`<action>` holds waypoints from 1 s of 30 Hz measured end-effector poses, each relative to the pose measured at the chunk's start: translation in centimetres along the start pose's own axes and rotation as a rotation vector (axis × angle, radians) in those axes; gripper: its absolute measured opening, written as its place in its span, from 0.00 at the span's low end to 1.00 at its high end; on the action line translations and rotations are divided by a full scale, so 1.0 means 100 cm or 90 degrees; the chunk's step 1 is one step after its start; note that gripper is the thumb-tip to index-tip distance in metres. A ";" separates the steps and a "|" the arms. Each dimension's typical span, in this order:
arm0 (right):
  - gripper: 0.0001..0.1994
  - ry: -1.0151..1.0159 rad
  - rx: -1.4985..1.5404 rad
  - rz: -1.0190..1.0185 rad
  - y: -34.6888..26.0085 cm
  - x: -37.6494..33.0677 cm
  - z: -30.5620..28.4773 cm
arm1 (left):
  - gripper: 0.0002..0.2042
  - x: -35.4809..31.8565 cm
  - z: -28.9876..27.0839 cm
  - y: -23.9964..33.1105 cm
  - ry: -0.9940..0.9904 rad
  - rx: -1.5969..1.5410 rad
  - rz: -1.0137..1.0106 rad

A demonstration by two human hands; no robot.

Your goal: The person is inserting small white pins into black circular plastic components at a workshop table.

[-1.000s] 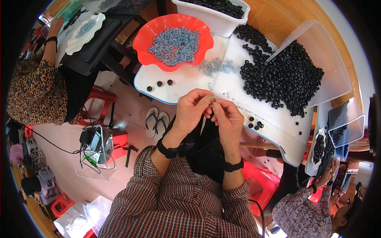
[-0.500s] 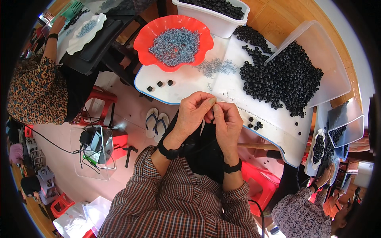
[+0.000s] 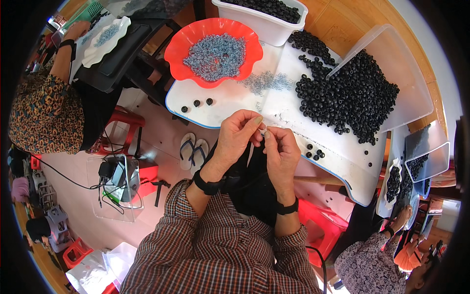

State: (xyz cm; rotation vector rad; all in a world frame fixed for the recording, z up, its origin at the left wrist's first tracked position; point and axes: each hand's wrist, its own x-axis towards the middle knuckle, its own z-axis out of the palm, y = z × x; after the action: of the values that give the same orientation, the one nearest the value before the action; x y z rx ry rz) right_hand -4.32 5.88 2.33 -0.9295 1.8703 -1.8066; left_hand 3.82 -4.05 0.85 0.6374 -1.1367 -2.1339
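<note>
Both hands are meeting above the desk (image 3: 230, 105) edge: left hand (image 3: 237, 137) fingers are pinching closed, right hand (image 3: 281, 152) fingers are curling tight; the tiny piece between them is too small to identify.

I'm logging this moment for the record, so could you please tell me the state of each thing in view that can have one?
Left hand: fingertips pinched shut, meeting the right hand.
Right hand: pinched shut; what it holds is too small to tell.
Red bowl: upright, filled with small grey rings.
Clear lid: tilted, lying on the black bead heap.
White tub: upright, full of black beads.
Sandals: paired on the floor, unworn.
</note>
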 end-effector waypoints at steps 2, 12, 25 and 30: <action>0.02 -0.005 0.024 0.034 0.001 0.000 -0.002 | 0.08 0.000 0.000 0.001 0.000 0.000 -0.003; 0.05 0.034 0.074 0.059 -0.002 0.001 -0.007 | 0.08 -0.001 -0.005 -0.001 -0.017 -0.028 -0.016; 0.08 0.031 0.110 0.107 0.000 0.000 -0.014 | 0.06 0.001 -0.014 0.007 0.156 0.446 0.173; 0.09 0.030 0.148 0.117 0.004 -0.003 -0.021 | 0.06 0.005 -0.020 -0.001 0.206 0.663 0.353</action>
State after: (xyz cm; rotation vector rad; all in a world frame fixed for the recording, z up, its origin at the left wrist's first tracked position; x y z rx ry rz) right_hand -5.62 7.56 2.06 -0.6183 1.6671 -1.8951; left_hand 4.80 -5.42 -0.31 0.9104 -1.9197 -0.8362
